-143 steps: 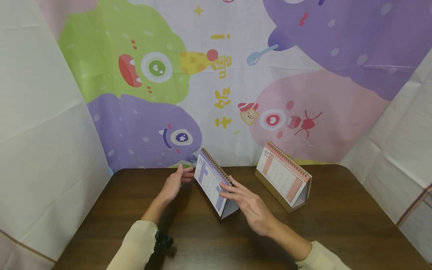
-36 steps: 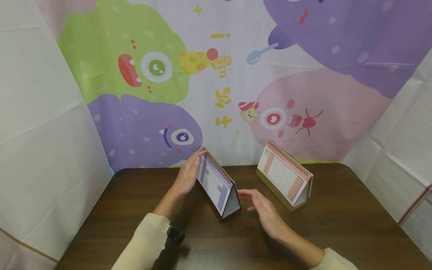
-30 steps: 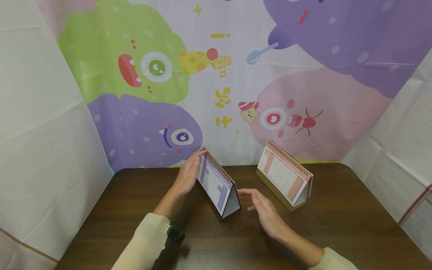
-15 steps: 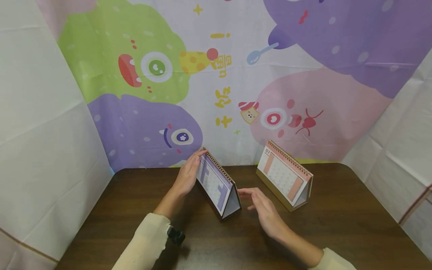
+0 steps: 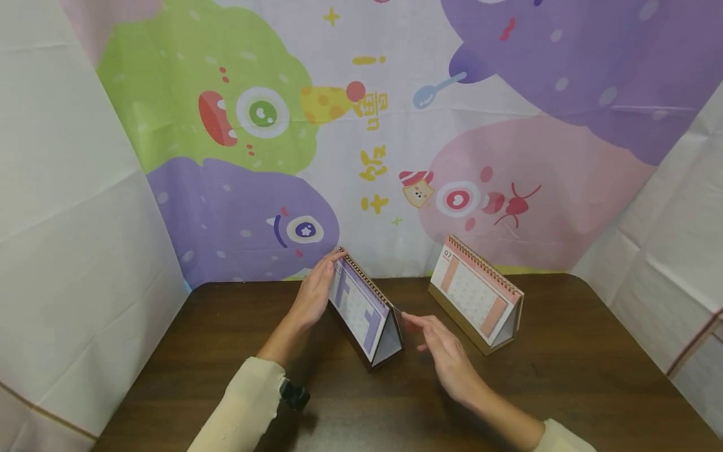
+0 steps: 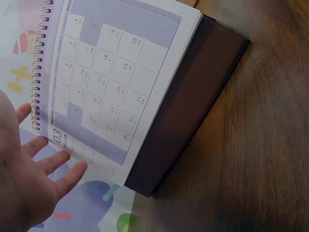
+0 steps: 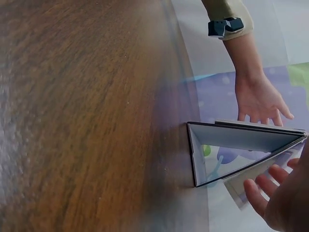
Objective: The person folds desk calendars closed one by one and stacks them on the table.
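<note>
A purple desk calendar marked 03 stands like a tent on the table, its spiral binding on top. My left hand rests against its far upper corner, fingers extended; the left wrist view has these fingertips by the 03 on the page. Behind the calendar's near end is my right hand, fingertips at its back edge. In the right wrist view, a page stands slightly away from the calendar's back panel, beside the loosely bent fingers of my right hand.
A pink desk calendar marked 07 stands to the right on the dark wooden table. A cartoon-printed cloth hangs behind the table, with white cloth at the sides. A black device sits on the left wrist.
Since the earliest frame, my left hand has moved onto the purple calendar's far corner and my right hand from its front to behind it. Lately my right fingertips have shifted slightly, away from its back.
</note>
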